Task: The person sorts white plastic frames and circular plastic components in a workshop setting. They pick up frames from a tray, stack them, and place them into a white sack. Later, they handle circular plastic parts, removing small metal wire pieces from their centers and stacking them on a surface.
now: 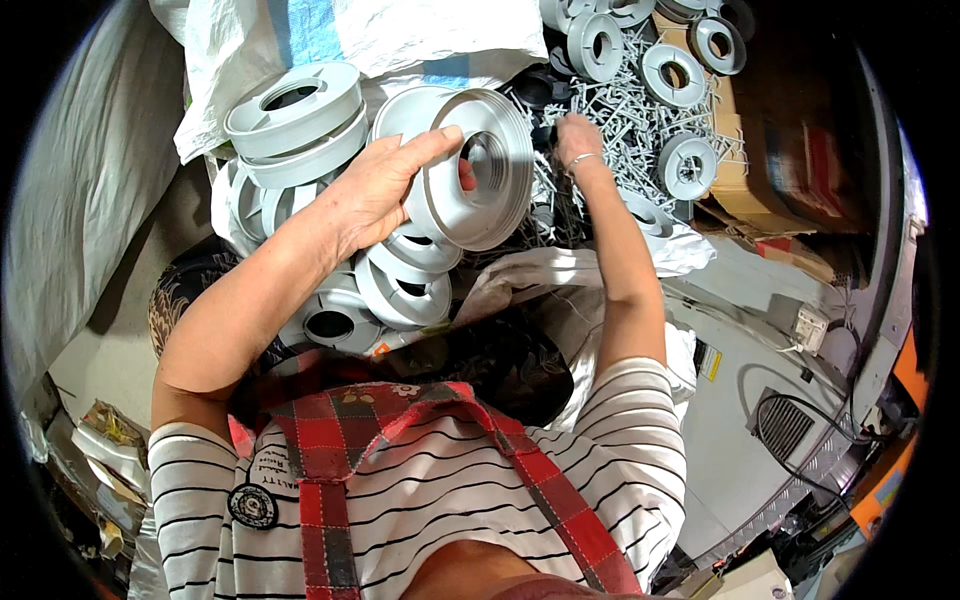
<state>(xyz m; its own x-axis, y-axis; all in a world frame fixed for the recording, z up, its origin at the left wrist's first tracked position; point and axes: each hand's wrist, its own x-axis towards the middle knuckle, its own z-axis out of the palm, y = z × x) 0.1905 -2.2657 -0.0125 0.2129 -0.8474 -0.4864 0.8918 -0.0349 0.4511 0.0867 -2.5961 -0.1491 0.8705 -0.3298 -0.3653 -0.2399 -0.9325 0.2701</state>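
My left hand (378, 188) grips a grey plastic spool (470, 165) by its flange, tilted on its side with the hollow core facing right; a fingertip shows inside the core. My right hand (578, 140), a ring on one finger, reaches forward into a heap of small grey plastic sprue pieces (620, 110) and its fingers are curled among them. Whether it holds a piece is hidden. More grey spools (400, 290) lie stacked just below the held one.
A stack of grey spools (295, 115) stands at the left on white sacks (330, 40). Several loose spools (672, 75) rest on the sprue heap inside a cardboard box (745, 185). A grey machine housing with cables (760, 400) sits at the right.
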